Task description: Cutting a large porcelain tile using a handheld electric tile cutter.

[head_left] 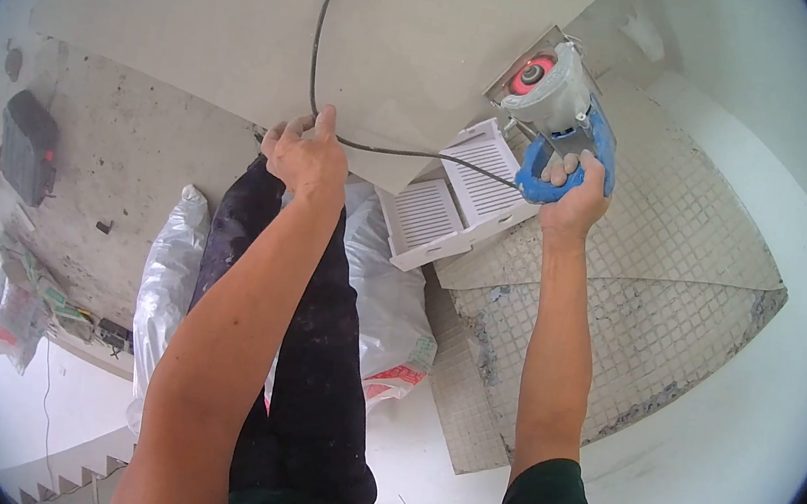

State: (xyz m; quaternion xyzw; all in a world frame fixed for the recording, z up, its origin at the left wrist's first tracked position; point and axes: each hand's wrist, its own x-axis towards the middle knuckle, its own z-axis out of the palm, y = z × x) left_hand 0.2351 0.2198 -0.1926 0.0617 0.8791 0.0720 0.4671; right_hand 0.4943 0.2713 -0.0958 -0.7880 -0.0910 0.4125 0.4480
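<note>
My right hand [573, 192] is wrapped round the blue handle of a circular saw [561, 100]. The saw is tilted, with its grey guard, red blade centre and flat metal base plate facing up and left. A black power cord [406, 153] runs from the saw's handle to my left hand [307, 152], then bends up toward the far edge of the view. The fingers of my left hand are closed on the cord, close to the edge of a large beige board [201, 16]. The saw's blade edge is hidden.
A white slatted plastic stool [465, 204] lies below the saw. Tiles with a grid pattern [649, 222] are at the right. White sacks [374, 289] stand by my legs. On the dusty floor [138, 119] at left are a dark case [29, 146] and a plastic bag [22, 306].
</note>
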